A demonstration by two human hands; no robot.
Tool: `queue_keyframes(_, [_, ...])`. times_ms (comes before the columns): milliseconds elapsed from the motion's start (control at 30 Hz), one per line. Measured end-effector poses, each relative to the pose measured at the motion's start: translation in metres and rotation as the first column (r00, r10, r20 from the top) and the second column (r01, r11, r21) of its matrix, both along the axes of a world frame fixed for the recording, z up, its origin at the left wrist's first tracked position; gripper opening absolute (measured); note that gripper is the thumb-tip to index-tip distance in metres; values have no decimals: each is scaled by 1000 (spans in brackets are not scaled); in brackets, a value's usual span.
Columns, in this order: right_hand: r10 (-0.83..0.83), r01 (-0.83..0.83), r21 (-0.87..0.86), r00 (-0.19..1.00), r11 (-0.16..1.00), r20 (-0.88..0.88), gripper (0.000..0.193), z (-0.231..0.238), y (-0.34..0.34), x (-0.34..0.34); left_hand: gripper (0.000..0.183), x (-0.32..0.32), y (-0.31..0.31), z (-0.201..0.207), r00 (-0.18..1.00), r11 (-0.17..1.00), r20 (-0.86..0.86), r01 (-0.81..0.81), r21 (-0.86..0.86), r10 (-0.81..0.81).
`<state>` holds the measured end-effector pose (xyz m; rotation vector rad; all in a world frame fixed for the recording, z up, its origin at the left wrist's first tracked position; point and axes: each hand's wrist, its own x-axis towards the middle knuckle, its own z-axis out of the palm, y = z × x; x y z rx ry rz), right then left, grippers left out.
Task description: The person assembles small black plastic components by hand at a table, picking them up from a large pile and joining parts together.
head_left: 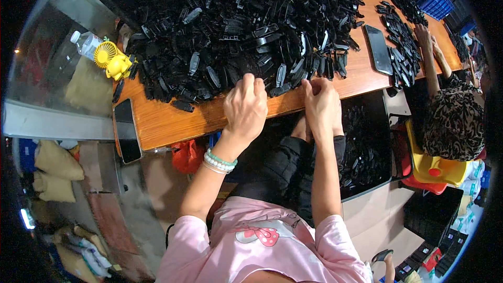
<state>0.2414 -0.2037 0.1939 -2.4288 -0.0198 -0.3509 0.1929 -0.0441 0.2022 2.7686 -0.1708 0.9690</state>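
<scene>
A big heap of small black plastic pieces (225, 36), long and narrow with some glossy faces, covers the wooden table (167, 126). At the heap's near edge is my left hand (245, 107), fingers curled down and closed; its fingertips touch or nearly touch the pieces, and whatever they hold is hidden. My right hand (321, 107) is to the right, over the table's front edge, with thumb and forefinger drawn together. Anything between those fingers is too small or hidden to make out. Beaded bracelets circle my left wrist.
One phone (127, 131) lies at the table's left corner, another phone (378, 50) to the right. A yellow toy fan (112, 60) and a bottle (86, 44) stand at left. Below right sits a black bin (367, 178) of pieces. Another person's hands (427, 39) work at far right.
</scene>
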Motion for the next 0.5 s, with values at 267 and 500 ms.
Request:
queue_keyframes(267, [101, -113, 83, 987, 990, 128, 16, -1, -3, -1, 10, -48, -8, -11, 983, 675, -135, -14, -737, -128])
queue_keyframes(500, [-31, 38, -28, 972, 999, 234, 16, -2, -31, 14, 23, -52, -23, -12, 820, -251, 32, -138, -958, -572])
